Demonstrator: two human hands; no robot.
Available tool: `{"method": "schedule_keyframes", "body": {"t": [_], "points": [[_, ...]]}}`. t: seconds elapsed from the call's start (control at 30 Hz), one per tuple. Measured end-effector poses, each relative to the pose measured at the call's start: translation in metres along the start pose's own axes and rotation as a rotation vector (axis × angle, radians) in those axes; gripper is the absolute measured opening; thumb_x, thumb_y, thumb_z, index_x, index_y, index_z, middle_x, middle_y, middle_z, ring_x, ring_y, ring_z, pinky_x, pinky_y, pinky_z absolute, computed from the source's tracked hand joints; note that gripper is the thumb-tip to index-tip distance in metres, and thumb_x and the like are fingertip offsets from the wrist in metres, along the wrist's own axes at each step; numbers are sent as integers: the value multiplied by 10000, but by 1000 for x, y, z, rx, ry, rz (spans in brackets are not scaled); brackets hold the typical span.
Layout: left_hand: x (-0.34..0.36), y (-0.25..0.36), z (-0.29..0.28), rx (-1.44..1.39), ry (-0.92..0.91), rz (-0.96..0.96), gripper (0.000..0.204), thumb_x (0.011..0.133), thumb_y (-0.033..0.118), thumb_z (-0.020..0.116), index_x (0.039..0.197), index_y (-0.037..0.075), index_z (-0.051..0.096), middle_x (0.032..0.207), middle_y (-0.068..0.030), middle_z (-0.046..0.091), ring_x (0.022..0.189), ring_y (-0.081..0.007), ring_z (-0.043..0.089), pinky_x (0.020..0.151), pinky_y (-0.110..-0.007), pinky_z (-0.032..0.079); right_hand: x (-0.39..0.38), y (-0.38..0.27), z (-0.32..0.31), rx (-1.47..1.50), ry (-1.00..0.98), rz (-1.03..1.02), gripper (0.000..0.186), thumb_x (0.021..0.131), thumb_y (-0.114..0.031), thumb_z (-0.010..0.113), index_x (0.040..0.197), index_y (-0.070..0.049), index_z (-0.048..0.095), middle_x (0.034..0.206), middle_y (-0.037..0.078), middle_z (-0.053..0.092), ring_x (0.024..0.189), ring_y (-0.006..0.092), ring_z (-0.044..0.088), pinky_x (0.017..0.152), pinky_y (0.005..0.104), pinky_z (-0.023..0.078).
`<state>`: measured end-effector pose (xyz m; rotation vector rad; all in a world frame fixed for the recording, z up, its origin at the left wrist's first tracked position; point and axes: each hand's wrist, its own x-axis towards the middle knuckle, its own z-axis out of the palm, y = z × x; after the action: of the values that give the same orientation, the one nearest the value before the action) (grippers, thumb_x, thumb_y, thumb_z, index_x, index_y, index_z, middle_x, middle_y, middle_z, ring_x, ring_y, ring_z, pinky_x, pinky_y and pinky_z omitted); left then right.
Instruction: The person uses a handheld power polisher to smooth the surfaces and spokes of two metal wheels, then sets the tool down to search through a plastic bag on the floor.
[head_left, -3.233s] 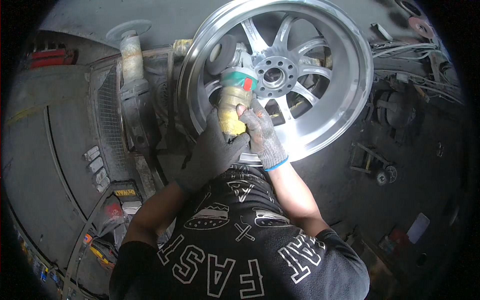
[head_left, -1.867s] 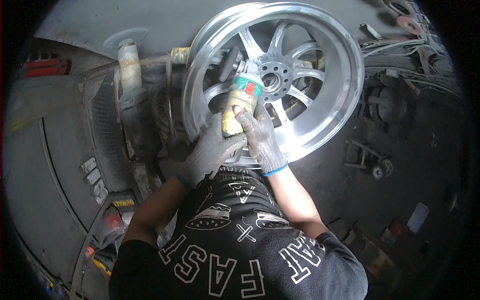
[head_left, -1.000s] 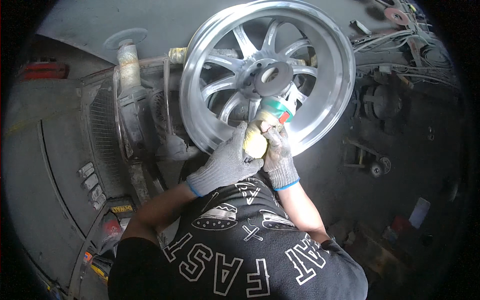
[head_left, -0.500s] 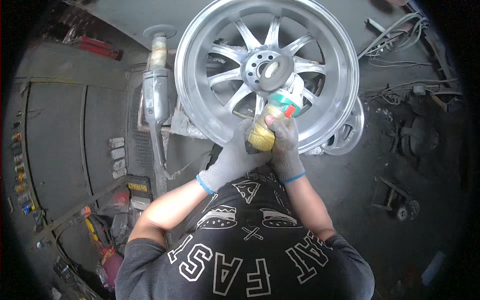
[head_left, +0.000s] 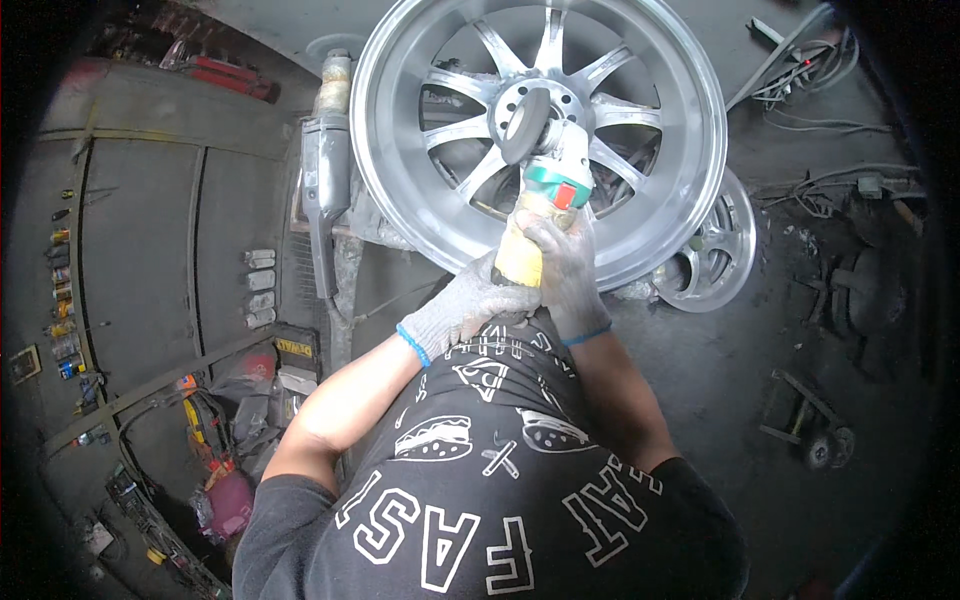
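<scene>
Both my hands, in grey knit gloves with blue cuffs, hold an angle grinder (head_left: 560,186) with a green collar, a red switch and a yellow-wrapped body. My left hand (head_left: 475,300) is closed round the rear end of the body. Farther forward, my right hand (head_left: 568,262) wraps the body from the right, its thumb over the top. The grinder's round grey disc (head_left: 526,126) is tilted nearly on edge in front of the hub of a large silver wheel rim (head_left: 690,170). Whether the disc touches the hub, I cannot tell.
A second, smaller rim (head_left: 738,245) lies behind the large one at right. To the left stands a grey metal tool (head_left: 325,170) with a wrapped end. Cables (head_left: 815,75) hang at the upper right. A small wheeled frame (head_left: 805,420) sits on the floor at right.
The grinder's disc has swung from facing more toward me to nearly edge-on, and its head has shifted slightly left. Both hands keep their hold, and the whole view has shifted a little.
</scene>
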<state>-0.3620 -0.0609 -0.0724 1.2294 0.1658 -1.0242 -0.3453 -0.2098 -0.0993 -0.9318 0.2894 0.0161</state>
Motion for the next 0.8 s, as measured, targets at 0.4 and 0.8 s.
{"method": "schedule_keyframes", "body": {"t": [0.4,0.8], "points": [[12,20,-39,280,-5,242,449,833,128,798,1219,10,602,1073,-37,683,984,-117,637,862,-286,531,25,7,35,-144,125,28,323,850,-57,705,1128,-9,546,890,89,634,727,190,668,633,326,578],[45,41,-123,-120,-246,106,558,808,31,777,1297,30,506,1140,-55,613,1038,-144,619,874,-310,548,80,45,81,-253,438,92,369,825,-148,799,1099,-8,597,919,61,655,731,163,658,662,307,569]]}}
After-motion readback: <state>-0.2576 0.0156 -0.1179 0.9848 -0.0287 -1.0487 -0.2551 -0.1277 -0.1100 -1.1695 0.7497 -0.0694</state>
